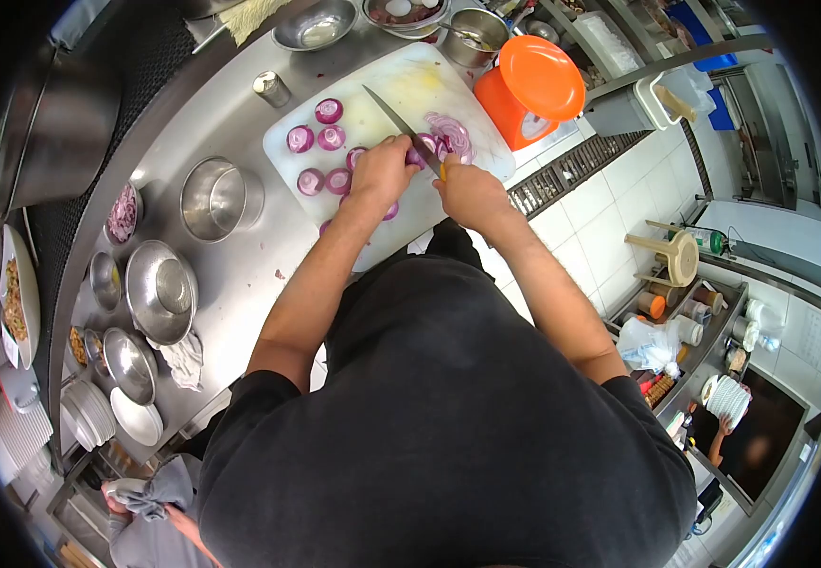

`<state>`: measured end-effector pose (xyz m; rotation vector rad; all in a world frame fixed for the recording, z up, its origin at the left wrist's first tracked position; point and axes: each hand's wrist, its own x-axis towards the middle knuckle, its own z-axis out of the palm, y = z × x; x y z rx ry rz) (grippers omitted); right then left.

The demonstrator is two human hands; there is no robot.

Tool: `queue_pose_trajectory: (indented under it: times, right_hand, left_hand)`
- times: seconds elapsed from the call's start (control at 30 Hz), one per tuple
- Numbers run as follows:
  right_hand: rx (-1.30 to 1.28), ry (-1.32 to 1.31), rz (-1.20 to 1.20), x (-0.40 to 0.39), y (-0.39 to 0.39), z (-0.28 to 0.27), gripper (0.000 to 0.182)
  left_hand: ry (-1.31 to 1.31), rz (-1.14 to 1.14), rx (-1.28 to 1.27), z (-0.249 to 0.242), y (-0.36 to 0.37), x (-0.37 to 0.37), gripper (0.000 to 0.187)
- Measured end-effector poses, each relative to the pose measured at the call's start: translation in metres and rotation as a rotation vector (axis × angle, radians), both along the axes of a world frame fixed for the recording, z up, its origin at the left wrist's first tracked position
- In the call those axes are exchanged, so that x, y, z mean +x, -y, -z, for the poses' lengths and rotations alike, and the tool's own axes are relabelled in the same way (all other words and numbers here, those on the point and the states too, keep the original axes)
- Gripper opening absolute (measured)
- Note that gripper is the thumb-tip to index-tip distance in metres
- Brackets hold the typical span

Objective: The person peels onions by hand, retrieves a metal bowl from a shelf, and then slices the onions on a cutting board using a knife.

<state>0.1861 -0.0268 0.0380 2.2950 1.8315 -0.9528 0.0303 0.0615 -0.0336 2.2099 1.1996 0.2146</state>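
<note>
My right hand (473, 196) is closed round the yellow handle of a kitchen knife (393, 115). Its long blade points to the upper left across a white cutting board (372, 90). Against the near side of the blade, my left hand (382, 172) grips a red onion (415, 157), mostly hidden by the fingers. Thin red onion slices (452, 136) lie in a loose pile beyond the knife, to the right. Several peeled onion halves (332, 137) rest on the board's left part, some partly covered by my left forearm.
An orange kitchen scale (524, 90) stands at the board's right edge. Left of the board are a steel pot (213, 199), a colander (161, 289) and a bowl of chopped onion (123, 214). A metal can (270, 88) stands behind. Another person (159, 516) holds a cloth at lower left.
</note>
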Motion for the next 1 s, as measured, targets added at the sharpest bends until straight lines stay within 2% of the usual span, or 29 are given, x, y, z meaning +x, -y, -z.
queue_pose_trajectory:
  times: [0.07,0.23,0.4,0.5,0.6,0.7,0.9,1.0]
  right_hand:
    - [-0.002,-0.004,0.015,-0.003,0.004,0.001,0.037]
    - [0.05,-0.02,0.116,-0.013,0.008,0.051,0.037]
    - [0.092,-0.067,0.093,0.008,0.009,0.054,0.04]
    - [0.085,-0.068,0.09,0.017,0.012,0.056,0.041]
    - [0.115,-0.045,0.094,0.023,0.011,0.061,0.041]
    - [0.153,-0.035,0.095,0.021,0.007,0.063,0.04]
    - [0.134,0.003,0.074,0.008,-0.005,0.052,0.038]
    - [0.098,0.029,0.03,0.008,-0.007,0.037,0.038]
  left_hand:
    - [-0.007,-0.001,0.015,0.002,0.001,-0.001,0.034]
    - [0.038,-0.028,0.078,0.007,0.002,0.0,0.03]
    - [-0.017,0.085,0.159,-0.003,0.005,0.0,0.031]
    - [0.046,0.178,0.242,0.006,0.002,-0.002,0.029]
    - [-0.078,0.192,0.26,0.003,-0.004,0.0,0.038]
    - [-0.191,0.034,0.057,-0.004,-0.007,0.011,0.051]
    - [0.02,-0.141,-0.211,-0.003,0.002,0.022,0.061]
    - [0.009,-0.128,-0.235,0.003,-0.001,0.018,0.055]
